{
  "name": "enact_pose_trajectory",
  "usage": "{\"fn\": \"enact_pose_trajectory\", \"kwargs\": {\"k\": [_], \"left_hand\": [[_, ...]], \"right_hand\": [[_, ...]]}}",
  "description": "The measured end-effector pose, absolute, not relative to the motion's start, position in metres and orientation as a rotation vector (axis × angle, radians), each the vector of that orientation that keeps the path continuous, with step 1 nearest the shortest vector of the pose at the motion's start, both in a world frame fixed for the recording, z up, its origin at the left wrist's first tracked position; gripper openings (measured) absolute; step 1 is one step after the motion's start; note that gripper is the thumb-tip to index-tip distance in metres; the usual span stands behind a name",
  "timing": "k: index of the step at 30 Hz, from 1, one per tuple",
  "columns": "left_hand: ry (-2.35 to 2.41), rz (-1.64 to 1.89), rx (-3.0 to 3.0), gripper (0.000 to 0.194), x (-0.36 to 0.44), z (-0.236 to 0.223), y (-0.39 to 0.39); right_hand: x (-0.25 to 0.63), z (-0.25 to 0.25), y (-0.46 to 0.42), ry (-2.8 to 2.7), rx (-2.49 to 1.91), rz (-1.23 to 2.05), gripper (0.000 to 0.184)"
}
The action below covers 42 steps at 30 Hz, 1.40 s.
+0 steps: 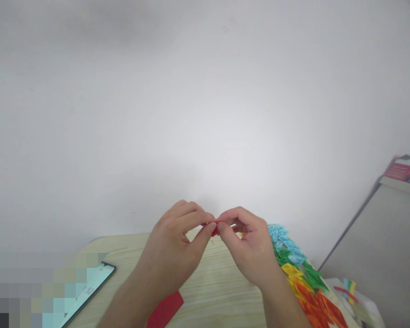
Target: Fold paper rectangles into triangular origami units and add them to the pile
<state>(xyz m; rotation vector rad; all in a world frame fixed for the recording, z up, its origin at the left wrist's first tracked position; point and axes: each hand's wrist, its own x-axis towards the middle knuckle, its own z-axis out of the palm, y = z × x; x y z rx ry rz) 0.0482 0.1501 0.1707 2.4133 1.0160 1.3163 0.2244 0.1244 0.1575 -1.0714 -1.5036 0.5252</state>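
Between my two hands, above the table, is a small piece of red paper (215, 230), mostly covered by the fingertips. My left hand (177, 241) pinches it from the left with thumb and forefinger. From the right, my right hand (248, 241) pinches the same piece, its thumb close to the left thumb. A flat red paper sheet (167, 310) lies on the table, partly hidden under my left forearm.
The pale wood-grained table (208, 287) meets a white wall (205, 114). Folded paper pieces (297, 273) in blue, green, yellow and orange line its right edge. A phone (95, 287) lies at left, partly blurred out. A white bag or bin (369, 310) with paper strips stands at right.
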Motion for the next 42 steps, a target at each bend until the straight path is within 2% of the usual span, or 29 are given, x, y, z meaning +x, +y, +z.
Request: {"fn": "enact_pose_trajectory", "kwargs": {"k": [11,19,24,29,36,42], "left_hand": [[0.957,1.482,2.143,0.012,0.052,0.176,0.147],[1.012,1.717,1.918,0.008,0.054,0.172,0.147],[0.940,1.628,1.965,0.006,0.051,0.173,0.151],[0.775,1.540,2.001,0.006,0.046,0.172,0.154],[0.584,1.343,1.982,0.009,0.047,0.174,0.153],[0.657,1.318,1.878,0.010,0.048,0.167,0.157]], "right_hand": [[0.224,0.155,0.128,-1.229,-0.862,0.789,0.004],[0.226,0.155,0.127,-1.272,-0.881,0.791,0.004],[0.229,0.156,0.126,-1.324,-0.893,0.892,0.009],[0.235,0.160,0.130,-1.270,-0.865,1.083,0.028],[0.235,0.166,0.128,-1.341,-0.883,1.315,0.012],[0.237,0.162,0.132,-1.289,-0.848,1.295,0.007]]}}
